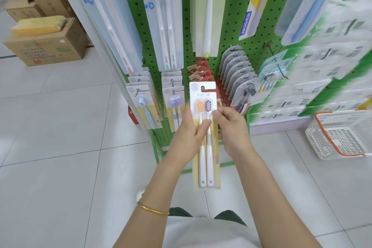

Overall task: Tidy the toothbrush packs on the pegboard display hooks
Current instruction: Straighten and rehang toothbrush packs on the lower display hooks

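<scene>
Both hands are holding a two-brush pack (205, 137) upright in front of the green pegboard (237, 16), off any hook. The left hand (187, 133) is wrapping its fingers around the left edge; the right hand (231, 125) is pinching the right edge. The pack looks light: stiff flat card, slick clear blister. It is best gripped by the card edges, keeping the notched hang tab free.

Pale glossy floor tiles (60, 127) spread below and left of the hands. Stacked cardboard boxes (46, 46) stand far left; a white basket (342, 133) rests on the floor right.
</scene>
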Demonstrator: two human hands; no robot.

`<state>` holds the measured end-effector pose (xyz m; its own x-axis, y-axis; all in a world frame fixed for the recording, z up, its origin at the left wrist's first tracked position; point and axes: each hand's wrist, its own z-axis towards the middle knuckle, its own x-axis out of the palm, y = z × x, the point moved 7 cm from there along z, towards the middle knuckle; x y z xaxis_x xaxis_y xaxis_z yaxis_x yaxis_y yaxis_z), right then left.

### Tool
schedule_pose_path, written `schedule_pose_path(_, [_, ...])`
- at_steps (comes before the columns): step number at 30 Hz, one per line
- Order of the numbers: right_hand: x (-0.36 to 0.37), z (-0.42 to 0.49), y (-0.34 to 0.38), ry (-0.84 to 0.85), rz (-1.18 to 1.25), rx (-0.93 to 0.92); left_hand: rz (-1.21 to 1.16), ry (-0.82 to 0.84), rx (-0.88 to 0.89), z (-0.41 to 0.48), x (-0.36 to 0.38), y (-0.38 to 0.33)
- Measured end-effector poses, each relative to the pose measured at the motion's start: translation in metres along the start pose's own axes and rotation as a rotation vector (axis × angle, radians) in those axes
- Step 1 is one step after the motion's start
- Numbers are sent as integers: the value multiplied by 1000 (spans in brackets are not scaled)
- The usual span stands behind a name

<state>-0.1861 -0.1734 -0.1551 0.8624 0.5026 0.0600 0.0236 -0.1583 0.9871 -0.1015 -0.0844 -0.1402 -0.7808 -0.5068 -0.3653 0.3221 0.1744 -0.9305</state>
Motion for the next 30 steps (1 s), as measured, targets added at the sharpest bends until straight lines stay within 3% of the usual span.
schedule_pose_path(11, [-30,12,0,-262,234,85,214,451,-216,-25,11,31])
schedule_pose_path(16, [-39,10,-9,-402,321,96,323,369,-183,-26,9,30])
schedule_pose_path(21, [-40,6,-12,-493,419,118,652,234,12,-27,9,12])
schedule_pose_path(26, [-30,2,-7,-396,517,148,742,214,14,-31,12,10])
schedule_pose_path(30, [-19,0,2,-192,508,139,445,282,-114,-29,7,12])
